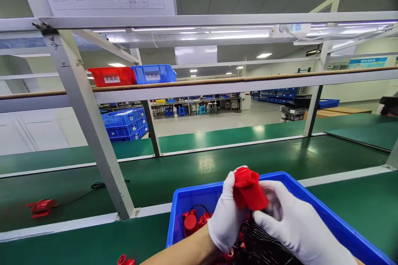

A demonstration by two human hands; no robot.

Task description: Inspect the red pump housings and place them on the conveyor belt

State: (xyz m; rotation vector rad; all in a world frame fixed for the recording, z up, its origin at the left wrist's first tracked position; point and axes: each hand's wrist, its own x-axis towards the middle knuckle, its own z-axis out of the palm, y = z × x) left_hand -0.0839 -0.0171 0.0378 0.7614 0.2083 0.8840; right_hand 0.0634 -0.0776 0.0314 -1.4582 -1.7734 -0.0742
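Note:
My gloved left hand point(228, 213) grips a red plastic housing point(248, 188) with a short round opening on top, raised over a blue bin point(194, 190). From the right, my gloved right hand point(287, 217) has its curved fingers and thumb at the housing's lower right edge; the fingertips are partly hidden behind it. Below both hands, the bin holds bundled black cables point(264, 246) and several red parts point(190, 223). Both hands wear white gloves.
A grey upright post point(93, 132) stands left of the bin. Another red part point(43, 207) with a black cord lies on the green belt at left. A red piece point(126, 260) sits near the bottom edge. Red point(112, 76) and blue point(154, 73) boxes rest on the shelf above.

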